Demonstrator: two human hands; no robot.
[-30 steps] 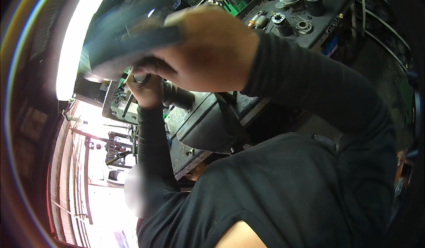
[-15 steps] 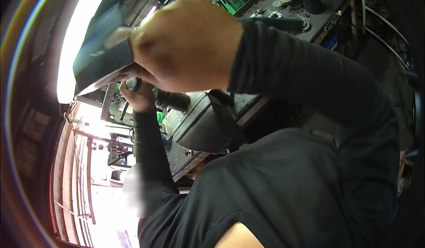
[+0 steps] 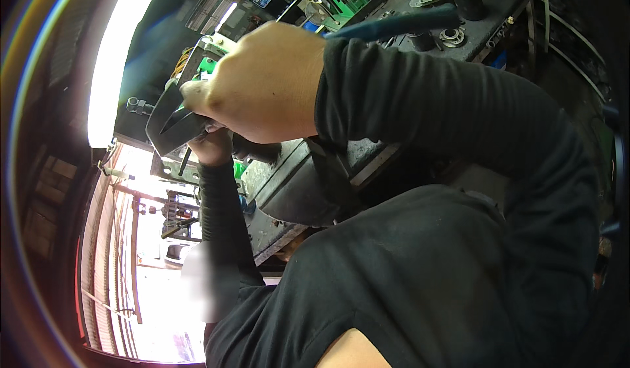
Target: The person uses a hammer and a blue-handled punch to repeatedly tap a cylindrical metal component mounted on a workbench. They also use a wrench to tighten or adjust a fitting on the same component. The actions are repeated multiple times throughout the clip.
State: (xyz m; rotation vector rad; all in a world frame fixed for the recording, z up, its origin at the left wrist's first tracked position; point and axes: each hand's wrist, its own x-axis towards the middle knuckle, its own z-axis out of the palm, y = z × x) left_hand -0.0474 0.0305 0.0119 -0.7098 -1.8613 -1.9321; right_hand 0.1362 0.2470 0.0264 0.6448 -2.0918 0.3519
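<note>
Dark metal is being shown edge-on — a hammer [image 3: 182,130] is being held raised in the right hand [image 3: 262,82], fingers clamped round its handle; the left hand [image 3: 213,150] is being partly covered behind it, so its grip cannot be told; leftward, a gap toward the lamp [image 3: 111,72] is being narrowed by a metal fitting [image 3: 139,106]; rightward — beyond the forearm — a workbench [image 3: 505,7] edge is being seen.

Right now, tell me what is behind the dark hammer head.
Behind the hammer head, part of the left hand shows at lower right and a metal fitting at left. What the left hand may hold is hidden by the head and the right hand.
</note>
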